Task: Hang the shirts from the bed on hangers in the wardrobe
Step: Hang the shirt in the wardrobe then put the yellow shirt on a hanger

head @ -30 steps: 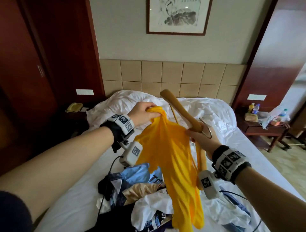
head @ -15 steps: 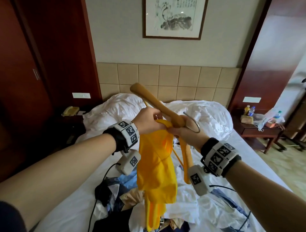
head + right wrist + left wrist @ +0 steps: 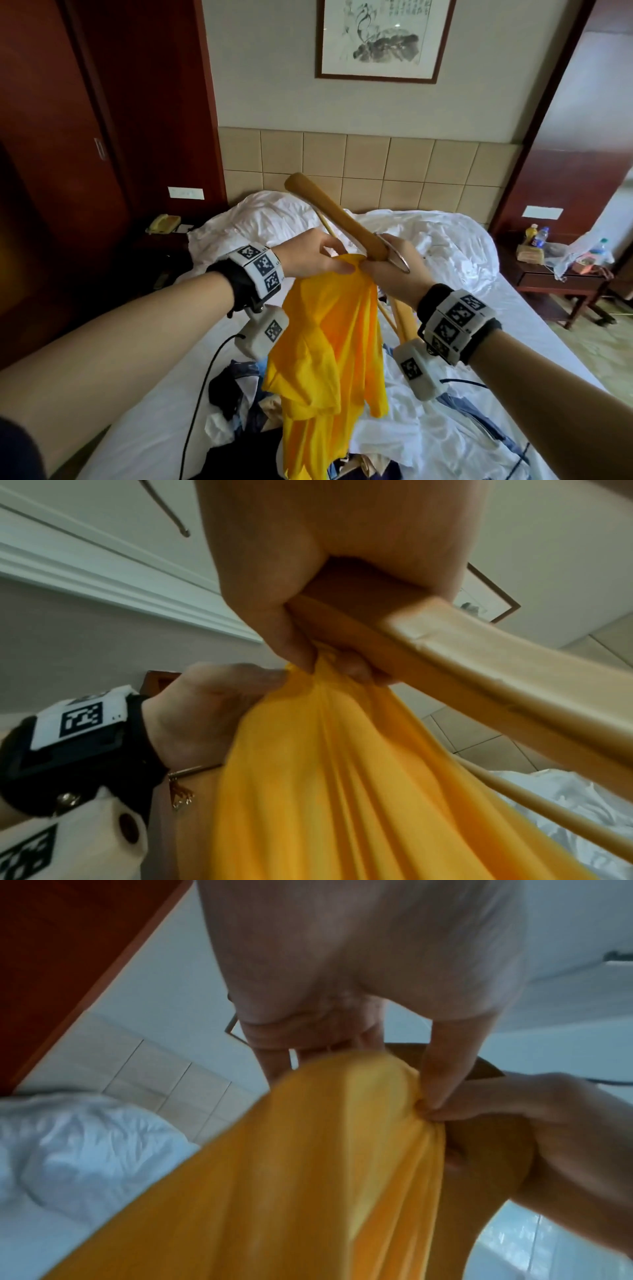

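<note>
The left hand (image 3: 310,255) pinches the top edge of the yellow shirt (image 3: 329,346) between thumb and fingers. Touching it, the right hand (image 3: 394,270) is wrapped around the middle of the wooden hanger (image 3: 337,219) and pinches the same edge too. The shirt hangs down over the pile of clothes (image 3: 239,404) on the bed (image 3: 147,394). I think the shirt is going onto the hanger. Next, one hanger end must slip inside the neck hole. A moment ago the hands were apart; now they meet.
</note>
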`<state>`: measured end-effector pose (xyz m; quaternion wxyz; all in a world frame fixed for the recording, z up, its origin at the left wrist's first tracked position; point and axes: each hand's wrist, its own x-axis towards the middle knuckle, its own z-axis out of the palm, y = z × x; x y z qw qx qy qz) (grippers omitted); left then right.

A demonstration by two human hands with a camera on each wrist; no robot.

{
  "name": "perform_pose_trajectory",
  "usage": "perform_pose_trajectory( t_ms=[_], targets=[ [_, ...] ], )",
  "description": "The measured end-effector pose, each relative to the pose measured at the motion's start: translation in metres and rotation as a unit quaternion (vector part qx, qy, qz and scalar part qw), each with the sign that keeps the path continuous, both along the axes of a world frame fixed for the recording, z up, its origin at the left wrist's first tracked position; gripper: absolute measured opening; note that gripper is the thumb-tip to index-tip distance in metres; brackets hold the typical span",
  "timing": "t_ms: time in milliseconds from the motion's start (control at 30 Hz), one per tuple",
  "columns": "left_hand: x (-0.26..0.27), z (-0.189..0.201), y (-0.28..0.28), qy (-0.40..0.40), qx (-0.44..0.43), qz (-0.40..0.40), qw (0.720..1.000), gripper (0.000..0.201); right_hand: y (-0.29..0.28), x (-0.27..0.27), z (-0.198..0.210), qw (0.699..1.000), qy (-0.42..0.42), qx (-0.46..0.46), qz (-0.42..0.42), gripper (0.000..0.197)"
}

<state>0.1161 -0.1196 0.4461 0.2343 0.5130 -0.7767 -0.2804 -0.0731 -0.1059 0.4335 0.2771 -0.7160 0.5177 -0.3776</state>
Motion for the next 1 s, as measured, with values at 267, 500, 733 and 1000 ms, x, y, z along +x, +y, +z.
perform_pose_trajectory(
  t_ms=[267,500,733,1000],
  targets=[
    [0.005,-0.001,-0.003,0.016,-0.03,-0.027,0.999,0.013,0.004,-0.011,-0.005,0.993,-0.024,0.099,0.067,0.005],
    [0.041,0.02,-0.006,0.081,-0.025,-0.019,0.996,0.033,-0.007,-0.034,-0.05,0.973,0.058,0.196,0.104,0.037],
    [0.063,0.023,0.001,-0.054,-0.042,-0.051,0.996,0.013,-0.008,-0.051,-0.057,0.987,-0.007,0.146,0.063,0.023],
    [0.036,0.029,0.014,-0.068,-0.043,-0.154,0.985,0.015,0.018,0.007,-0.021,0.953,-0.177,0.148,0.197,0.051]
  ],
)
